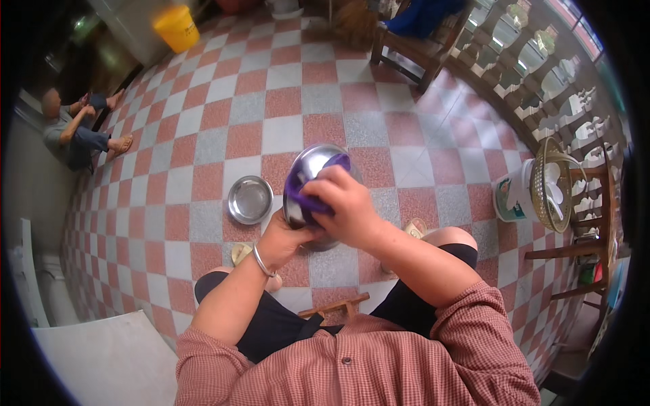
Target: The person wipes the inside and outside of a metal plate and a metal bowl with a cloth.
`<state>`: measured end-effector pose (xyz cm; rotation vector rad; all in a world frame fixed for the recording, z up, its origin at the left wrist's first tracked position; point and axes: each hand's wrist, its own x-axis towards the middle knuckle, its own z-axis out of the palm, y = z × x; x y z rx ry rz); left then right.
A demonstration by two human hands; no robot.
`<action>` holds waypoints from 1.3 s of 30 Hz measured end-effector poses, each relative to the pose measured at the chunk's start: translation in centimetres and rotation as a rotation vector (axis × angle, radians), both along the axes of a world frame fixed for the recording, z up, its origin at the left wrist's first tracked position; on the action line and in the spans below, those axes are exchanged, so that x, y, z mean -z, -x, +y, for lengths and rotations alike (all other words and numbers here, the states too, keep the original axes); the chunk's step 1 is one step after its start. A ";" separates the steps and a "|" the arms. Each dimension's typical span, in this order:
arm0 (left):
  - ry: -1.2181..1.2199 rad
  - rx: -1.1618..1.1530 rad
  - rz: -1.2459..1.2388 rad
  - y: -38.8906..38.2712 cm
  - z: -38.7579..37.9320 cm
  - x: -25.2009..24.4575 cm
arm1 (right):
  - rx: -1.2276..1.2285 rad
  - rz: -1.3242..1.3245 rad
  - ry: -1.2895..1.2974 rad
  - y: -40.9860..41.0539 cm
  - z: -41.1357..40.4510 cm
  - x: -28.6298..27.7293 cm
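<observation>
My left hand (284, 238) grips the near rim of a shiny stainless steel bowl (317, 155), which is tilted in front of my knees. Pressed against the bowl's surface is a purple cloth (297, 190), bunched in the fingers of my right hand (340, 200). Both hands hide much of the bowl. Beneath it, part of another metal vessel (325, 246) shows, mostly covered. A small round stainless steel dish (250, 200) lies on the tiled floor to the left of the bowl.
A person (76, 127) sits low at the far left. A yellow bucket (176, 29) stands at the back left, a wooden chair (416, 51) at the back right. To the right, a woven basket (538, 203) with white spoons rests beside a white bucket (513, 195).
</observation>
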<state>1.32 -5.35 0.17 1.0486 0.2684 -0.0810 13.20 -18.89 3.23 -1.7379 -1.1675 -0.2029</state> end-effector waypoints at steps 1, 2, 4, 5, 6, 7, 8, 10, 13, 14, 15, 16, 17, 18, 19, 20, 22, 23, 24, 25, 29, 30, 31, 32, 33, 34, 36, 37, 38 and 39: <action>-0.060 -0.003 0.022 0.1 0.1 0.4 | -0.041 -0.027 0.028 0.5 -0.2 -0.4; -0.010 0.050 0.027 0.2 0.4 0.5 | 0.040 0.020 0.032 -0.1 0.0 -0.2; -0.032 0.052 0.027 -0.1 -0.4 -0.9 | 0.261 0.103 0.036 -4.4 -0.1 0.9; -0.060 0.036 0.023 -0.2 -0.7 -1.3 | 0.358 0.293 -0.040 -6.1 -0.3 1.4; -0.078 0.040 0.015 -0.1 -0.4 -1.2 | 0.359 0.258 -0.030 -6.0 -0.3 1.6; -0.080 0.041 0.014 -0.3 -0.3 -1.3 | 0.359 0.223 -0.019 -5.6 -0.3 1.6; -0.038 0.024 0.004 -0.5 -0.2 -1.4 | 0.289 0.173 -0.005 -4.2 -0.4 1.6; 0.043 -0.025 -0.034 -0.8 -0.3 -1.1 | 0.087 0.052 -0.033 -0.7 -0.4 0.8; 0.084 -0.021 -0.059 -0.8 0.2 -0.7 | 0.033 0.023 0.005 -0.7 -0.9 0.4; 0.102 -0.042 -0.043 -1.0 0.1 -1.7 | 0.155 0.066 0.042 -2.0 -1.0 0.9; 0.109 -0.076 -0.029 -1.0 0.1 -2.4 | 0.268 0.182 0.021 -3.5 -0.8 1.4; 0.113 -0.103 -0.091 -0.9 0.7 -2.1 | 0.352 0.311 0.008 -5.5 -1.0 2.1; 0.111 -0.086 -0.103 -1.4 0.7 -2.3 | 0.389 0.500 -0.123 -8.6 -1.5 6.0; 0.187 -0.147 -0.160 -1.1 1.4 -2.3 | 0.330 0.887 -0.240 -8.4 -1.6 5.8; 0.267 -0.199 -0.223 -1.1 1.8 -2.3 | 0.266 1.268 -0.353 -8.1 -1.9 5.3; 0.253 -0.219 -0.258 -1.2 2.2 -2.4 | 0.257 1.266 -0.352 -7.7 -2.0 5.3; 0.281 -0.250 -0.245 -1.3 2.4 -2.4 | -0.400 1.712 -0.590 -6.4 -2.4 5.3; 0.311 -0.270 -0.229 -1.2 2.4 -2.3 | -0.406 1.714 -0.581 -5.8 -2.4 5.0; 0.312 -0.272 -0.231 -1.2 2.2 -2.2 | -0.390 1.785 -0.483 -5.2 -2.6 4.7; 0.295 -0.273 -0.246 -1.0 2.0 -2.1 | -0.372 1.854 -0.384 -4.9 -2.7 4.5; 0.262 -0.065 -0.343 0.6 2.7 -0.7 | -0.389 1.393 -0.302 -5.9 -2.4 5.8; 0.210 0.109 -0.445 1.9 4.5 0.9 | -0.468 1.346 -0.250 -6.7 -2.8 5.2; 0.215 0.111 -0.445 1.7 4.7 0.5 | -0.463 1.346 -0.249 -7.1 -3.1 4.7; 0.302 0.196 -0.414 1.6 4.8 -0.4 | -0.353 1.174 -0.117 -7.4 -3.3 3.9; 0.384 0.275 -0.380 1.8 5.0 -1.0 | -0.252 1.002 0.008 -7.3 -3.5 2.9; 0.415 0.253 -0.374 2.3 5.3 -0.3 | -0.198 1.350 -0.001 -7.1 -3.8 1.6; 0.347 0.245 -0.265 2.8 5.7 0.1 | -0.240 1.325 0.015 -7.3 -4.0 2.4; 0.279 0.242 -0.159 3.1 5.7 0.3 | -0.278 1.296 0.028 -7.4 -4.1 2.6; 0.278 0.238 -0.160 3.3 5.8 0.5 | -0.307 1.288 0.089 -7.5 -4.4 2.4; 0.237 0.236 -0.139 3.4 5.8 0.7 | -0.309 1.287 0.090 -7.4 -4.2 2.6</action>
